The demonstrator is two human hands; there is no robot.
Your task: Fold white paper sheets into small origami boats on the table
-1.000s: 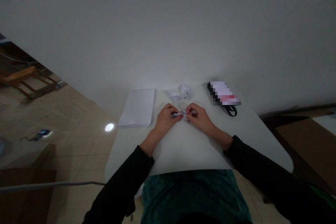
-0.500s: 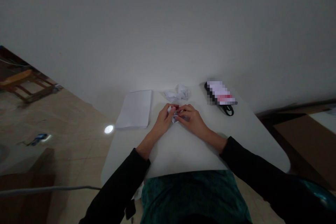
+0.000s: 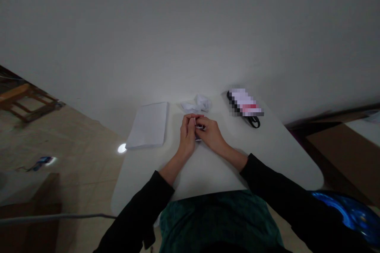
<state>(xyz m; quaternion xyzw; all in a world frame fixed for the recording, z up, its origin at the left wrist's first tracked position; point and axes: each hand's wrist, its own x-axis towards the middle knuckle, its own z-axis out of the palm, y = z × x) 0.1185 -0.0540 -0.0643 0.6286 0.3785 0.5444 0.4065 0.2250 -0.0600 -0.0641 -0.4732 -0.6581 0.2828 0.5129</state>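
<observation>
**Hand Inspection: Small Paper Piece Held Over White Table**

Both hands were found close together near the middle of a white, round-cornered table (image 3: 213,174), towards its far edge. A small piece of white paper (image 3: 199,127) was held between them, and most of it was concealed by the fingers. The grip on it was closed at both sides: the piece was pinched between the fingertips of the left hand (image 3: 187,138) and the right hand (image 3: 211,134). Its exact shape could not be determined.

A neat rectangular stack of white paper (image 3: 147,125) was recorded on the table near its far left edge, well clear of the left hand. A crumpled ball of white paper (image 3: 196,103) was observed at the far edge, just beyond the hands. Towards the far right edge lay a flat dark object (image 3: 245,103), which was pixelated and could not be identified; a black looped strap (image 3: 253,121) was seen beside it. Black sleeves (image 3: 136,209) covered both forearms up to the wrists. A tiled floor (image 3: 80,146) was visible beyond the table's left edge.
</observation>
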